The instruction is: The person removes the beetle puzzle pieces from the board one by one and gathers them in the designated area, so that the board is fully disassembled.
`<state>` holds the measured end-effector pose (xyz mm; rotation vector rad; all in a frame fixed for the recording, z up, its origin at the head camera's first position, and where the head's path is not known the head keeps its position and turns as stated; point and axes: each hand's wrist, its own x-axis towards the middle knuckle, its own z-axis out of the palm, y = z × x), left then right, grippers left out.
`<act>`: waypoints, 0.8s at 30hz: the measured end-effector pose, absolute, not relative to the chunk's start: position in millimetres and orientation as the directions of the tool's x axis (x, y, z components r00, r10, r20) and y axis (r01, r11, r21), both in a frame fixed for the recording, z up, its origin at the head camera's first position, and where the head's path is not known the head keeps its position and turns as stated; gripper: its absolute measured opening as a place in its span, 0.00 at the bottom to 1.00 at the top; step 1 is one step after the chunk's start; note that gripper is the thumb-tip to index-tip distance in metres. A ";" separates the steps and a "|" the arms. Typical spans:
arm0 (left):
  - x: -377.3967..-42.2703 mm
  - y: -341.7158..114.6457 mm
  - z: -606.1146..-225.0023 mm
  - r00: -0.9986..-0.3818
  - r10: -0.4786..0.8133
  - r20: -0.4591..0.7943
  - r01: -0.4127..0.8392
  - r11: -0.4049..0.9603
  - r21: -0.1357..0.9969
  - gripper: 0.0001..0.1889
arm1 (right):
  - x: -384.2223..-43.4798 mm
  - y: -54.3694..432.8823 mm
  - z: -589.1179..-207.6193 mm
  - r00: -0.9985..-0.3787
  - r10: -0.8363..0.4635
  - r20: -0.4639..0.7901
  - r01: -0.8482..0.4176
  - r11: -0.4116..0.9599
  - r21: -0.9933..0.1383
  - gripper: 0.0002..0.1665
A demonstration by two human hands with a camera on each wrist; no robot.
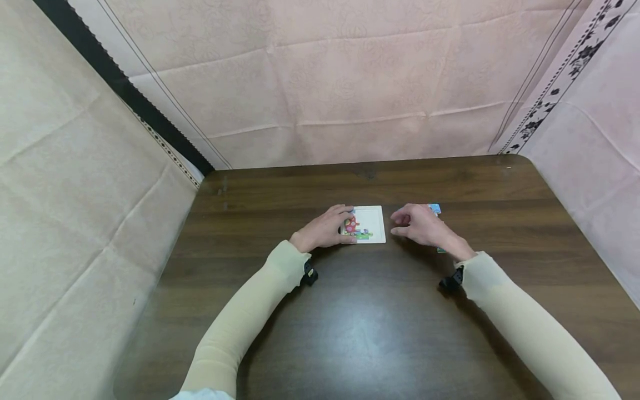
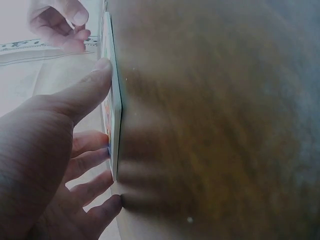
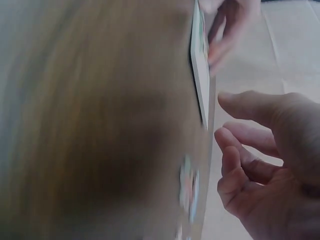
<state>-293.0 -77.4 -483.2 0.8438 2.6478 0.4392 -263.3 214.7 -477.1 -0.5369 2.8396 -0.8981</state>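
Observation:
A white square puzzle board (image 1: 374, 219) lies flat on the table, with a colourful picture (image 1: 351, 225) over its left part. My left hand (image 1: 327, 226) rests on the board's left side, thumb near the close edge and fingers spread toward the far edge. In the left wrist view the left thumb and fingertips touch the board (image 2: 116, 100). Just right of the board hovers my right hand (image 1: 422, 224), fingers loosely bent, thumb apart, nothing visible between them. Beneath and behind it lie small colourful pieces (image 1: 435, 208), mostly hidden; the right wrist view shows them blurred (image 3: 188, 187).
The brown wooden table (image 1: 350, 311) ends at a far edge beyond the board. Pale cloth hangs behind it (image 1: 350, 83) and along both sides. A black device is strapped at each wrist.

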 end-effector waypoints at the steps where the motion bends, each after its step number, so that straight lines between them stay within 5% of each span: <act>1: -293.0 -77.5 -483.6 -0.773 0.598 -0.213 0.497 0.779 0.382 0.41 | -263.2 208.8 -478.9 -0.928 -0.372 -0.004 -0.302 0.759 -0.576 0.19; 13: -293.6 -78.5 -485.6 -0.770 0.606 -0.197 0.504 0.769 0.393 0.40 | -264.9 159.0 -489.0 -0.889 -0.457 -0.016 -0.364 0.729 -0.580 0.21; 24: -294.4 -81.9 -485.6 -0.761 0.625 -0.173 0.512 0.744 0.430 0.33 | -270.4 150.3 -482.5 -0.895 -0.421 -0.148 -0.265 0.768 -0.582 0.17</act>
